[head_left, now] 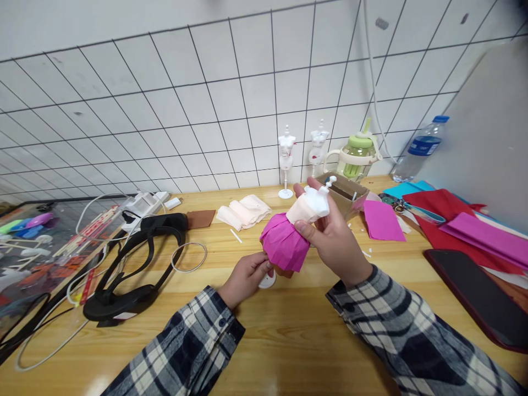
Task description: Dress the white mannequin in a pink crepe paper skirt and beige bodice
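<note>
A white miniature dress form [318,201] is tilted in the air between my hands, its neck knob pointing up and right. Pale crepe paper wraps its bodice, and a pleated magenta paper skirt [284,241] flares out below. My right hand [330,239] grips the torso, thumb across the waist and fingers behind. Closed at the lower end, my left hand [247,278] pinches by the skirt's hem, next to the white round base [268,279]; the exact contact is hidden. Some brown paper shows under the skirt.
Two white dress forms [286,157] stand by the tiled wall, beside a cardboard box [344,192] and a green-lidded cup [358,157]. Coloured paper sheets [383,220] and a phone [474,291] lie right. Left are a black headset strap [136,275], cables and pale crepe paper [244,212].
</note>
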Demonstrator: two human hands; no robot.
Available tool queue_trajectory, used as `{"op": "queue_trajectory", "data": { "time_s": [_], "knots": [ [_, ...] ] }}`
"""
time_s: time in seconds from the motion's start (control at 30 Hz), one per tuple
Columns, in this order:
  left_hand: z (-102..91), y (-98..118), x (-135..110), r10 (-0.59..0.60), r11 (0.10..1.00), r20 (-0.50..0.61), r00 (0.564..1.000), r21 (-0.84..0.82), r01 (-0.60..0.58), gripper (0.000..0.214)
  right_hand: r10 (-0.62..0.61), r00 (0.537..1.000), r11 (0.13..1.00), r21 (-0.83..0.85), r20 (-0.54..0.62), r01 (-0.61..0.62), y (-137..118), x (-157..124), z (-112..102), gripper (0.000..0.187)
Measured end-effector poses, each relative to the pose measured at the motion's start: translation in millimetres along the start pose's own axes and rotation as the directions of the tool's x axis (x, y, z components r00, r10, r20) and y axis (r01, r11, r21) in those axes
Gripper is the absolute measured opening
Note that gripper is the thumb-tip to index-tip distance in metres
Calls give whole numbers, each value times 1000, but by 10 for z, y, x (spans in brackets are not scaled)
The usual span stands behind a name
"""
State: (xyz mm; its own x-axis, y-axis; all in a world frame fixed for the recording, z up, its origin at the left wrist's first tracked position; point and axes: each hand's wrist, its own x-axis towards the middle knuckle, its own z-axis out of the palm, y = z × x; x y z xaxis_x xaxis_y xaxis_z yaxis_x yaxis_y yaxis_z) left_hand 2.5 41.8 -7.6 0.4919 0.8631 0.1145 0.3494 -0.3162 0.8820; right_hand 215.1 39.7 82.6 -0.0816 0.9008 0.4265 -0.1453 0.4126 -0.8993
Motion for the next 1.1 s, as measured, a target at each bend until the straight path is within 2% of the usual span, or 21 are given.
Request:
{"op": "queue_trajectory", "data": {
  "time_s": [0.2,0.37,0.43,0.53,0.63,0.7,0.73,0.93,1.0,1.1],
  "knots": [
    [5,13,-1,-28,997,2,1000,-79,28,42,20,1000,1000,18,18,-20,3,3,-8,80],
    [28,-12,18,-100,981,-89,991,-177,83,40,8,997,994,108,71,-16,15,17,-54,95],
    [20,-45,36,-143,969,-135,980,-220,111,39,25,999,992,121,34,-29,92,29,-74,88],
    [-13,-101,64,-196,955,-207,959,-260,139,37,44,998,997,60,-33,-42,360,4,-98,72],
    [-40,-133,79,-206,951,-228,952,-274,141,38,76,988,989,-113,-135,-92,724,-85,-114,61],
    [-37,-127,76,-201,948,-209,957,-287,136,40,115,987,947,-286,-115,-144,912,-146,-117,57],
    [-28,-116,71,-199,945,-194,961,-296,136,42,138,987,935,-317,-79,-156,971,-168,-113,52],
    [54,-17,34,-178,911,-75,981,-388,136,44,234,968,940,-275,93,-201,980,-240,59,19],
    [66,0,35,-168,899,-65,984,-419,126,43,265,960,941,-245,93,-236,971,-275,136,18],
    [65,4,46,-151,879,-68,986,-465,103,41,305,951,940,-180,57,-291,995,-304,176,26]
  ]
}}
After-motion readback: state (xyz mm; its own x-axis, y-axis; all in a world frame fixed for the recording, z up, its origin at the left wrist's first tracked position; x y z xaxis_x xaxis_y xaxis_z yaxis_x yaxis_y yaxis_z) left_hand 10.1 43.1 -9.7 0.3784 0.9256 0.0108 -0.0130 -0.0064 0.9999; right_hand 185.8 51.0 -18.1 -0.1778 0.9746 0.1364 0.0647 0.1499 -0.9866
